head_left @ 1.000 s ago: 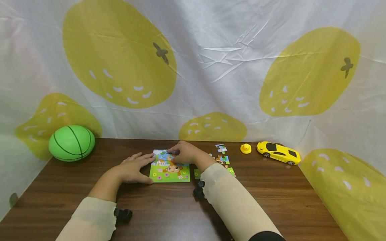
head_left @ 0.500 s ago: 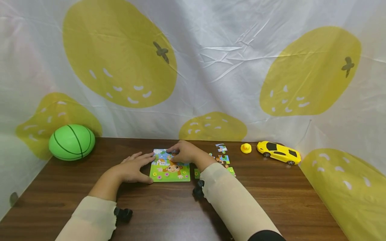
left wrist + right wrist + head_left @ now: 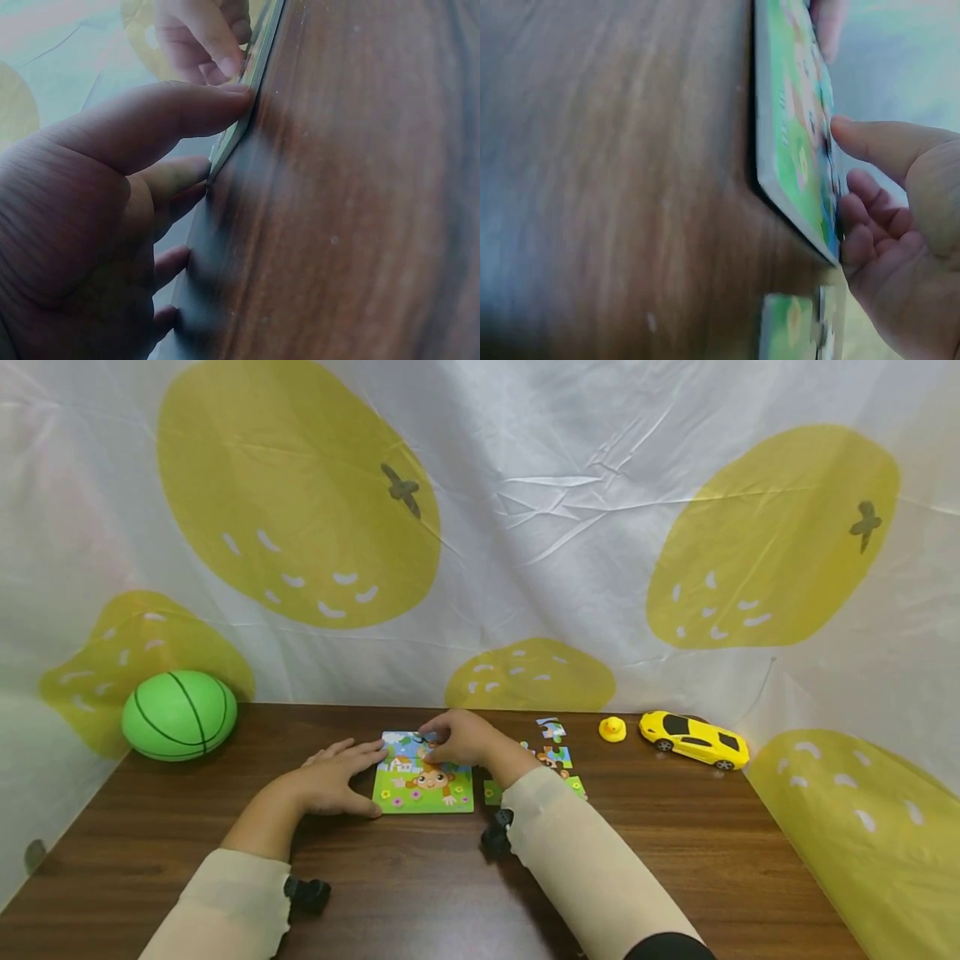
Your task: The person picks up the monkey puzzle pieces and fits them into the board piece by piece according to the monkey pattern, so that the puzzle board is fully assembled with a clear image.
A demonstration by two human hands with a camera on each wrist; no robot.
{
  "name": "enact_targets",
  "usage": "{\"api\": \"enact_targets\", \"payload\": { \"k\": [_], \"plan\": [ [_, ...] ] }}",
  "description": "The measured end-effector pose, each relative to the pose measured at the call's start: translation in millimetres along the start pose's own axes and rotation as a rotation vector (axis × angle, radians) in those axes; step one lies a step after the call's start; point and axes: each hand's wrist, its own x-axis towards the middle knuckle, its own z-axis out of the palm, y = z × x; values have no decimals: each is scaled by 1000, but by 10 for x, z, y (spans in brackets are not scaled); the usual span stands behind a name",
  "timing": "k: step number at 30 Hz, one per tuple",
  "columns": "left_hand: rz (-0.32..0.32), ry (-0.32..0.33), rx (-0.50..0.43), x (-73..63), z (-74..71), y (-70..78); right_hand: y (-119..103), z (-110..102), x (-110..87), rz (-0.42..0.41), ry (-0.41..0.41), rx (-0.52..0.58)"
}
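A square jigsaw puzzle board [image 3: 424, 797] with a monkey on green grass lies flat mid-table. My left hand [image 3: 330, 781] rests along its left side, fingers spread and fairly straight. In the left wrist view its thumb [image 3: 199, 105] touches the board's near corner and the fingertips meet the edge. My right hand [image 3: 463, 739] reaches over the board's upper right part, thumb and forefinger pinching a puzzle piece [image 3: 427, 737] at the picture's surface. The hand hides most of that piece. From the right wrist view, the thumb [image 3: 862, 139] lies close against the board's face, other fingers curled.
Several loose puzzle pieces [image 3: 557, 757] lie right of the board, partly behind the right forearm. Farther right are a yellow rubber duck [image 3: 612, 729] and a yellow toy car [image 3: 693, 740]. A green ball [image 3: 179, 716] sits back left, before a lemon-print curtain [image 3: 495, 568].
The right thumb and forefinger shift slightly over the same part of the board. The left hand, board and loose pieces stay in place.
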Motion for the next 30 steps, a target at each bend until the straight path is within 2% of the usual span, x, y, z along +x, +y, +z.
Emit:
{"api": "enact_targets", "payload": {
  "k": [7, 10, 21, 30],
  "plan": [
    [-7, 5, 6, 0, -3, 9, 95, -255, -228, -79, 64, 92],
    [-7, 6, 10, 0, -3, 8, 177, -403, -331, -79, 98, 97],
    [-3, 7, 5, -11, 8, 19, 711, -825, -645, 17, 232, 136],
    [9, 13, 9, 4, 24, -6, 1146, -924, -770, 118, 304, 167]
  ]
}}
